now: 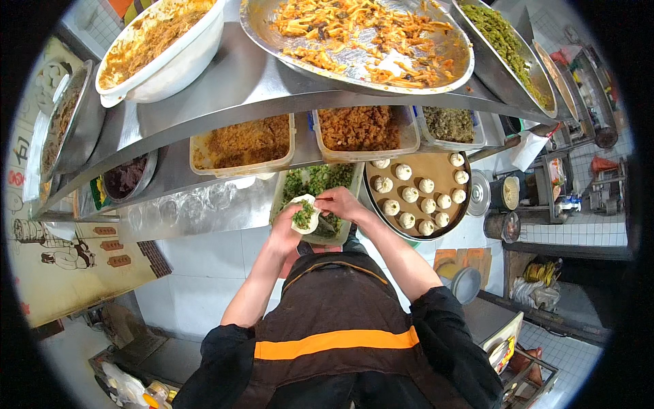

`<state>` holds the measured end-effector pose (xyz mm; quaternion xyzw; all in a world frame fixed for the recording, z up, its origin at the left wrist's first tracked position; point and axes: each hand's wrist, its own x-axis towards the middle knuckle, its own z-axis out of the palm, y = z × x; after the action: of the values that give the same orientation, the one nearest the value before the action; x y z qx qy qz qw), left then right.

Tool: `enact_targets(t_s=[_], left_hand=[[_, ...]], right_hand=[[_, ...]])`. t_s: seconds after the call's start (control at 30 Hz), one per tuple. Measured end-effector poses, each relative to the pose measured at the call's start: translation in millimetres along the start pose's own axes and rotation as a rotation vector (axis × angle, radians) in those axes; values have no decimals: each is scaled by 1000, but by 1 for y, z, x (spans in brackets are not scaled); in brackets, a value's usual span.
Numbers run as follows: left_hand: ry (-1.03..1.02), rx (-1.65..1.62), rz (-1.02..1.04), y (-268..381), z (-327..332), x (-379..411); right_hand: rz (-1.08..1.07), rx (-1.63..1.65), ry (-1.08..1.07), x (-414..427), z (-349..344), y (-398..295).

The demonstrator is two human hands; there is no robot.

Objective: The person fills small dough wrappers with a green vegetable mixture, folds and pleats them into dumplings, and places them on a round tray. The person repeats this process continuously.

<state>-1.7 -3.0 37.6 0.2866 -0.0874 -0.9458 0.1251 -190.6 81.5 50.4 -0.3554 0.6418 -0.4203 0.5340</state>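
My left hand (286,224) cups a round dough wrapper (310,229) with chopped green filling (304,213) heaped on it. At the wrapper's upper right edge, the fingers of my right hand (341,202) pinch the dough. Just below both hands sits a clear plastic tub (278,197) of the same kind of green filling. To the right, a round steamer tray (403,176) with a brown liner carries several pleated buns (410,194), set apart from one another.
A steel shelf (153,110) crosses ahead, bearing a white basin (173,76) and a steel bowl (357,84) of fillings. Beneath it stand plastic tubs of brown filling (250,140), reddish filling (357,128) and dark filling (449,125). A floured steel worktop (189,207) lies to the left.
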Motion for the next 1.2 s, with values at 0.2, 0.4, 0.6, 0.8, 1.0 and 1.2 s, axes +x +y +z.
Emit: enact_targets(t_s=[0.2, 0.4, 0.6, 0.8, 1.0, 1.2], left_hand=[[51, 107, 26, -4, -7, -5], [124, 292, 34, -3, 8, -15], [39, 382, -54, 3, 20, -24], [-37, 425, -279, 17, 1, -16], [-215, -13, -232, 18, 14, -33], [-102, 262, -148, 10, 5, -21]], right_hand=[[-132, -234, 24, -4, -1, -19], [-171, -317, -13, -7, 0, -27], [-54, -308, -221, 2, -8, -38], [-65, -410, -272, 2, -5, -56], [9, -345, -315, 2, -7, -59], [-313, -635, -235, 2, -1, -72]])
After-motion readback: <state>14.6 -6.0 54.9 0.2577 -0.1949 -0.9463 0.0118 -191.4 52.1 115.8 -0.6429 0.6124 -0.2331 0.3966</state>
